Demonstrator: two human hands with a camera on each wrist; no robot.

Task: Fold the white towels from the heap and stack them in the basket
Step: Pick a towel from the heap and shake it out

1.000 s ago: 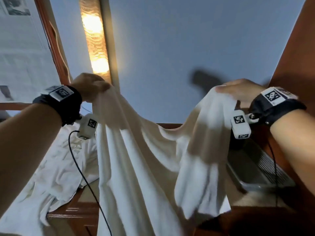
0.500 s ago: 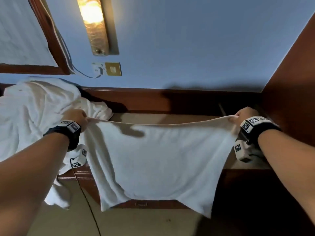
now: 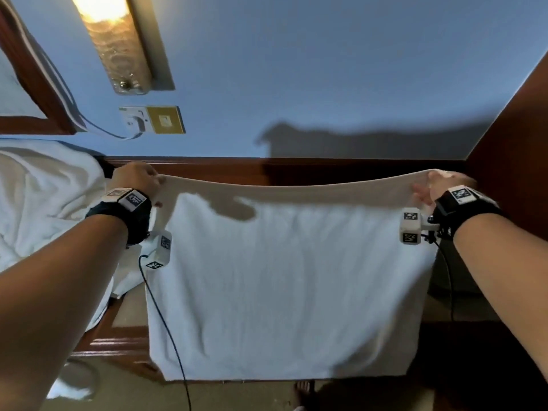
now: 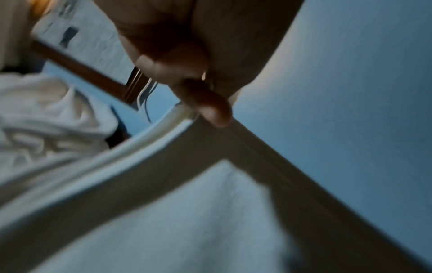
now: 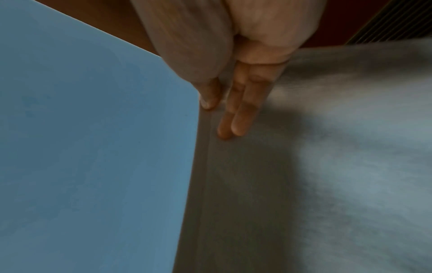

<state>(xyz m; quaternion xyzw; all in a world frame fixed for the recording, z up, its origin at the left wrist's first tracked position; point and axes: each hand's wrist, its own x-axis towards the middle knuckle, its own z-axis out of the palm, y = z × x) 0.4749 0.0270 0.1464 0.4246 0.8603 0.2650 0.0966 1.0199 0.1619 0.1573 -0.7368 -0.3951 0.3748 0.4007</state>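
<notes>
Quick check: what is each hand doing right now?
Left hand: pinches the white towel at its top left corner.
Right hand: pinches the towel's top right corner.

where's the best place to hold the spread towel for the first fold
At its two top corners, each from its own outer side, as the left hand and right hand do now. The towel hangs flat from a taut upper edge, so a pinch grip there should keep that edge straight for folding.
</notes>
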